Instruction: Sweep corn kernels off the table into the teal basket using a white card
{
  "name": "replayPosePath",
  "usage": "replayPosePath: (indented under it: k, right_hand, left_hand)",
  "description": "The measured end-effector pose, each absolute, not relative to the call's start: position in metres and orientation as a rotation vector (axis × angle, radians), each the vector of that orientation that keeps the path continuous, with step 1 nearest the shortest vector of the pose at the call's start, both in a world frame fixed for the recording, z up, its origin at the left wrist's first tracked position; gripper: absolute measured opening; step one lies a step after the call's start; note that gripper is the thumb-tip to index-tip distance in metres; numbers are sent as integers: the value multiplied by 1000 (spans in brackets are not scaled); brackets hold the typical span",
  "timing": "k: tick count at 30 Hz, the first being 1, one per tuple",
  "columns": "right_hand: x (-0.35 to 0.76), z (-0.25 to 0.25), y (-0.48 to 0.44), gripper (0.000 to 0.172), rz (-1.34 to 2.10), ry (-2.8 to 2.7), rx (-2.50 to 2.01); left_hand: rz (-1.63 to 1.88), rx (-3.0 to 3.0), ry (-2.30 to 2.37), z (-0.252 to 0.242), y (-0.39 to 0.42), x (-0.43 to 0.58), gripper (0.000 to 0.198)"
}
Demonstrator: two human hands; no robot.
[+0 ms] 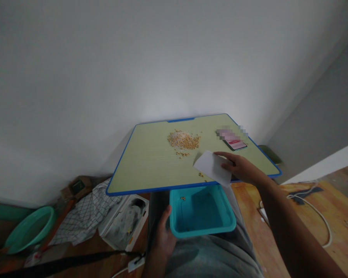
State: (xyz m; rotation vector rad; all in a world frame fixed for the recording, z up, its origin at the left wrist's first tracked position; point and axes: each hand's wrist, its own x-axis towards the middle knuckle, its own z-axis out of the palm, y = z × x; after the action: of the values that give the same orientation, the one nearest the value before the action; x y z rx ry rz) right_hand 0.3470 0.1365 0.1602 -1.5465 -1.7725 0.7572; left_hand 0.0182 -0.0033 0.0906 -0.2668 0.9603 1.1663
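My right hand (234,164) pinches a white card (211,165) by its right edge, tilted over the front of the table. Close to the card's lower left lie a few loose soybeans (201,175). Farther back is a heap of soybeans mixed with white grains (183,139). A teal plastic basin (233,224) rests on my lap just below the table edge, with a few soybeans (182,198) inside. My left hand (166,235) grips the basin's left side, thumb up by the rim; its other fingers are mostly hidden.
The low table (145,162) has a blue edge and stands against the wall. A phone (234,142) lies at its right. On the floor are a green basin (31,231), a checked cloth (84,212), an open box (127,220), a power strip (136,263) and a white cable (316,214).
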Motion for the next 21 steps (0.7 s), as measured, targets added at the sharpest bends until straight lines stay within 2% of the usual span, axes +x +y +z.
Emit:
replayPosePath:
  k: [9,15,21]
  right_hand:
    - [347,161,133,58,787,-1775,-1542]
    - [349,158,135,58,794,-1795,-1537]
    - [355,151,139,60,792,-1851,-1515]
  left_hand:
    - [1149,-302,953,105,0,28,73]
    - [1201,-349,1015,118,1,31,54]
    - [1166,-331,999,111,1,29,58]
